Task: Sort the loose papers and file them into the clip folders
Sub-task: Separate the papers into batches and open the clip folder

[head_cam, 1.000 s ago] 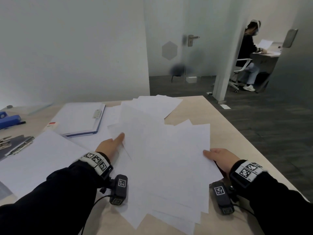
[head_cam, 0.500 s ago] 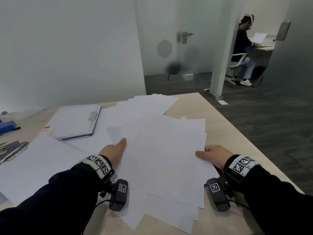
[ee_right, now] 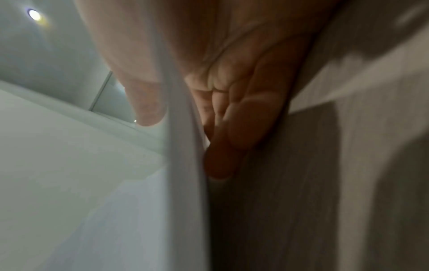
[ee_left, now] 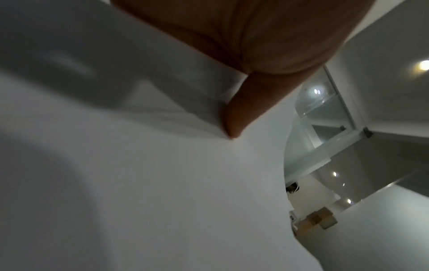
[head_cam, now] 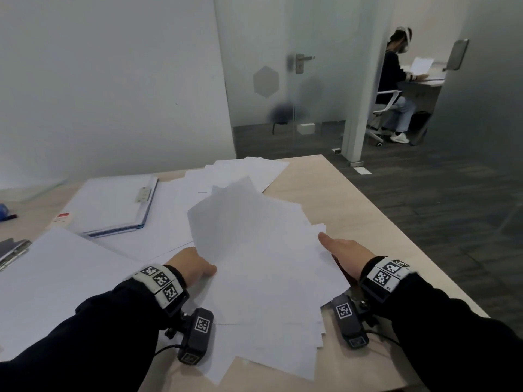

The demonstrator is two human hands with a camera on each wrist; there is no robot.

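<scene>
Head view, left to right: a folder (head_cam: 113, 203) lies shut on the worktop (head_cam: 334, 199), then the left hand (head_cam: 191, 264) pinches the near-left edge of a fanned stack (head_cam: 263, 258), thumb on top and fingers beneath, and the right hand (head_cam: 346, 248) clamps the right edge likewise. The stack tilts up off the other papers (head_cam: 246, 168). This looks like the gathering step; next the sheets need squaring up before filing.
</scene>
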